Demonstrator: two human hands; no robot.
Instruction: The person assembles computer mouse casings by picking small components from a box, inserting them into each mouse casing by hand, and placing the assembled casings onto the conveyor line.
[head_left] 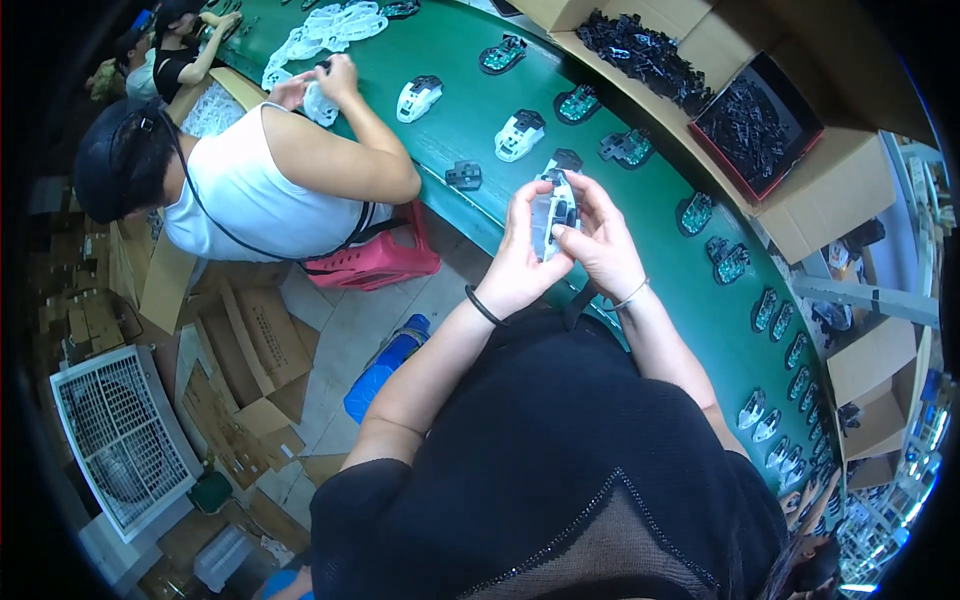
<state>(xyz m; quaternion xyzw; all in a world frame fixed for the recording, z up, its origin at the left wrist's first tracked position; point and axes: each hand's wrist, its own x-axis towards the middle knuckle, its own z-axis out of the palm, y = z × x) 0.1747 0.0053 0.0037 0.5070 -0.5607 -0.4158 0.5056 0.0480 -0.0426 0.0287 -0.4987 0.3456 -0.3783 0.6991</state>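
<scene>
Both my hands are closed around a white and black computer mouse shell (pixel 557 212), held over the near edge of the green bench. My left hand (pixel 516 252) grips its left side, and my right hand (pixel 608 246) steadies the right side with the thumb pressed on the shell. Just beyond my fingers lies a dark part (pixel 567 160), partly hidden. To the left on the bench is a flat black plastic part (pixel 463 176). White mouse shells with black pieces (pixel 520 136) stand farther off, beside mouse bases with green circuit boards (pixel 627 148).
The green bench (pixel 660 245) curves away to the lower right, carrying rows of mouse parts. Across it, a cardboard box (pixel 668 85) holds black plastic pieces, with a red-rimmed box (pixel 757 125) inside. A co-worker (pixel 235 185) sits at left on a pink stool (pixel 375 262).
</scene>
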